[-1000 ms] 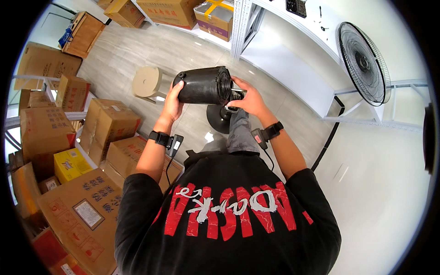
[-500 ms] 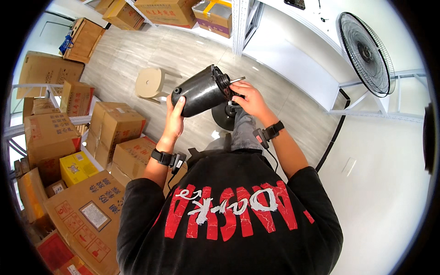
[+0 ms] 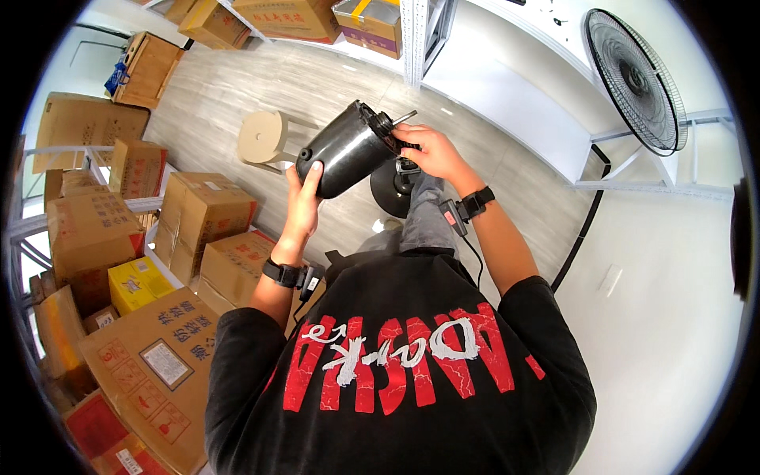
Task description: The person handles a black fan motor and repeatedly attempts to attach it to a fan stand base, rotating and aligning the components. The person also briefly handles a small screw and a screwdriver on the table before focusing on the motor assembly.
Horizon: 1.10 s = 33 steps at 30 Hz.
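A glossy black fan motor housing (image 3: 344,154) is held tilted in front of me, its rounded back toward the lower left. A thin metal shaft (image 3: 405,117) sticks out of its front, at the upper right. My left hand (image 3: 303,202) is closed round the rounded back, thumb on top and the other fingers mostly hidden beneath. At the front end, my right hand (image 3: 435,154) grips the motor near the shaft's collar, its fingers bent and their tips partly hidden. Under the motor, near my leg, stands a round black base (image 3: 388,191), partly covered.
A beige stool (image 3: 260,136) stands beyond the motor. Cardboard boxes (image 3: 202,222) and a yellow box (image 3: 141,285) are stacked at my left. A fan grille (image 3: 633,75) leans at the far right, above a white shelf (image 3: 507,127). More boxes (image 3: 368,28) sit at the back.
The front of the motor has tipped slightly up and away, with the shaft pointing a bit higher. My right hand has shifted slightly upward with it. Both hands keep hold.
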{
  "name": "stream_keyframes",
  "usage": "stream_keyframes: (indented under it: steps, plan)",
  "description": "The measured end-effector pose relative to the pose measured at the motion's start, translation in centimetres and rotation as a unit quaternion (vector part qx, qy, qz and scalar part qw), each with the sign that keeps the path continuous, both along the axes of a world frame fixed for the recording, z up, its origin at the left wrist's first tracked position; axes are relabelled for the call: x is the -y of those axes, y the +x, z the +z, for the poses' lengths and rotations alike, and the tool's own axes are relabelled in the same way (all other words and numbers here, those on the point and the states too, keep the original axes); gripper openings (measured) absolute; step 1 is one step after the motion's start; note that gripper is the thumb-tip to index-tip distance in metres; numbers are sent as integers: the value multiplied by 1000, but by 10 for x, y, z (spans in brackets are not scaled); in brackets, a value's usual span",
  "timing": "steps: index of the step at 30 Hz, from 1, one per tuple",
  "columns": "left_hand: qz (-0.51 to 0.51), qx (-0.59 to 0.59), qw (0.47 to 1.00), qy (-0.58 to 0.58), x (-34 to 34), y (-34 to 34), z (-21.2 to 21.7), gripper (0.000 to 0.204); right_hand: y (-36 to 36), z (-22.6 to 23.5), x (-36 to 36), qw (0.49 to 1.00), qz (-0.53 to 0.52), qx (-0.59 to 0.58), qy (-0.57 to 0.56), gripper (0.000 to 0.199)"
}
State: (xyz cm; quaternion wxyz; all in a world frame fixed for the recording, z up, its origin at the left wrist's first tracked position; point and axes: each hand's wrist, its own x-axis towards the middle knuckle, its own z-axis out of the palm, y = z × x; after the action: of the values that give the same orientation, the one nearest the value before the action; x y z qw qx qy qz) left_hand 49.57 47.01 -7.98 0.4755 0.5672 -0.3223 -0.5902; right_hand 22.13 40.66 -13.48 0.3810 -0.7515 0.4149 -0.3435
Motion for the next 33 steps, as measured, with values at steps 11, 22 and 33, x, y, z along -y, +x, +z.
stream_keyframes:
  steps: [11, 22, 33]
  plan:
    - [-95, -59, 993, -25, 55, 40, -30, 62, -2, -17, 4, 977, 18, 191, 92, 75]
    - [-152, 80, 980, 101, 103, 7, 12, 71, 7, 9, -17, 997, -18, 54, -48, 41]
    - [-206, 41, 976, 62, 132, -29, 30, 62, 47, 8, -48, 962, -216, -20, -164, 37]
